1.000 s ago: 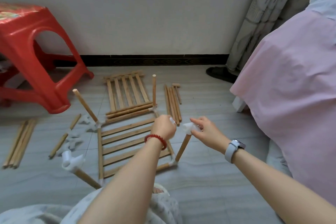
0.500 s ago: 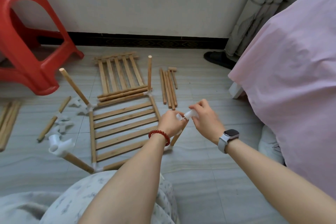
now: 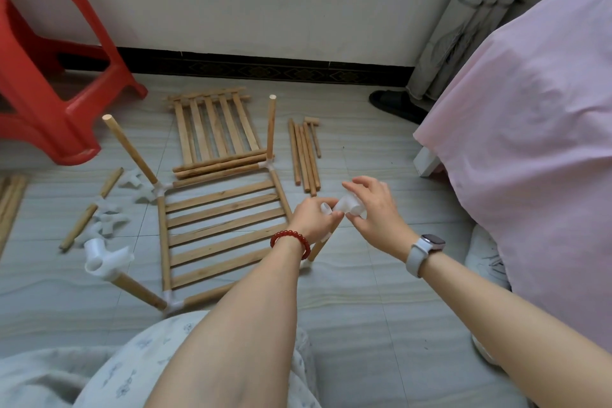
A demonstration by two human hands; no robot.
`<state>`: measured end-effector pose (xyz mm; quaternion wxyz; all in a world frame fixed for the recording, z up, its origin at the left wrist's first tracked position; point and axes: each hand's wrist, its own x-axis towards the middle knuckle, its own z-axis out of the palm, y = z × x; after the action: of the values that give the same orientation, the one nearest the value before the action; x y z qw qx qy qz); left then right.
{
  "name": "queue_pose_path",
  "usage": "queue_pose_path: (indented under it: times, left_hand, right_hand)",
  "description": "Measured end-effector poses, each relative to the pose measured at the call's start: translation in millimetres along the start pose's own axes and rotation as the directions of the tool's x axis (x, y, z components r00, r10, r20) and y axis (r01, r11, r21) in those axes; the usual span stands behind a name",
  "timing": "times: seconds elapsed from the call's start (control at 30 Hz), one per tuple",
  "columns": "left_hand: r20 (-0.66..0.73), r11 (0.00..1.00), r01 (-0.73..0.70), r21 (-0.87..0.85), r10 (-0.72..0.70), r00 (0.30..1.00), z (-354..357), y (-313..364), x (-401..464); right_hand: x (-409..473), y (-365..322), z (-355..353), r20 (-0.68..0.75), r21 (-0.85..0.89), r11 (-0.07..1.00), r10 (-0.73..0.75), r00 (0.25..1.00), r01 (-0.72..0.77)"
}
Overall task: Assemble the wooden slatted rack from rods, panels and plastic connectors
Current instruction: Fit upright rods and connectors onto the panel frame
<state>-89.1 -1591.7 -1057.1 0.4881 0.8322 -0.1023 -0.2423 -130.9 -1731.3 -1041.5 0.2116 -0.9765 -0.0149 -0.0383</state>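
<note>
Grip: both hands hold one white plastic connector [image 3: 347,205] at the top of a slanted rod [image 3: 318,246].
Right hand: the right hand [image 3: 374,209] pinches the connector from the right side, thumb and fingers curled around it; a pale watch [image 3: 425,250] sits on that wrist.
Left hand: the left hand [image 3: 313,217] grips the connector's left socket and the rod top, fingers curled; a red bead bracelet [image 3: 291,242] circles the wrist.
Rod: it rises at a tilt from the near right corner of the frame, its foot in a white corner piece on the floor.
Frame: a slatted panel [image 3: 222,232] lies flat on the tiled floor [image 3: 364,291], edged by rods joined with white corner pieces; three more rods stand up from the other corners, and the near left one carries a connector [image 3: 104,258] on top.
Second panel: another slatted panel [image 3: 215,129] lies just beyond the frame, toward the wall.
Loose rods: a bundle [image 3: 304,156] lies right of the panels, beside a small wooden mallet [image 3: 314,134]; more lie at the left edge.
Loose connectors: several white ones [image 3: 109,215] lie left of the frame, near a single rod.
Surroundings: a red plastic stool [image 3: 49,76] stands far left; a pink cover [image 3: 530,142] fills the right side.
</note>
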Motion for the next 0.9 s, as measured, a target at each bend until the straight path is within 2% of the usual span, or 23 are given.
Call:
queue_pose_path:
  times: [0.1, 0.27, 0.47, 0.6, 0.77, 0.9]
  left_hand:
    - [-0.003, 0.999, 0.015, -0.03, -0.015, 1.0, 3.1, 2.3, -0.7]
    - [0.006, 0.999, 0.025, -0.04, -0.024, 1.0, 6.7, -0.8, -3.8]
    - [0.078, 0.982, 0.172, -0.079, -0.166, 0.983, -8.5, -11.3, 2.0]
    - [-0.048, 0.962, 0.243, -0.125, -0.251, 0.967, -20.2, -13.2, 4.6]
    - [-0.153, 0.977, 0.199, -0.081, -0.209, 0.966, -31.7, -9.8, 8.6]
    - [-0.166, 0.981, 0.176, -0.084, -0.188, 0.968, -36.5, -9.6, 6.6]
  right_hand:
    - [2.7, 3.5, -6.0, 0.072, 0.021, 0.999, 0.028, 0.997, -0.03]
    - [0.3, 1.6, -14.6, 0.144, 0.095, 0.995, -0.036, 0.989, 0.022]
    - [0.2, 1.3, -18.3, 0.136, 0.087, 0.996, -0.024, 0.99, 0.012]
    - [-0.2, -3.7, -15.4, 0.114, 0.12, 0.993, 0.005, 0.994, -0.019]
    - [3.3, -11.0, -13.3, 0.181, -0.079, 0.995, -0.043, 0.983, 0.058]
    - [2.9, -12.6, -14.4, 0.213, -0.121, 0.992, -0.018, 0.977, 0.044]
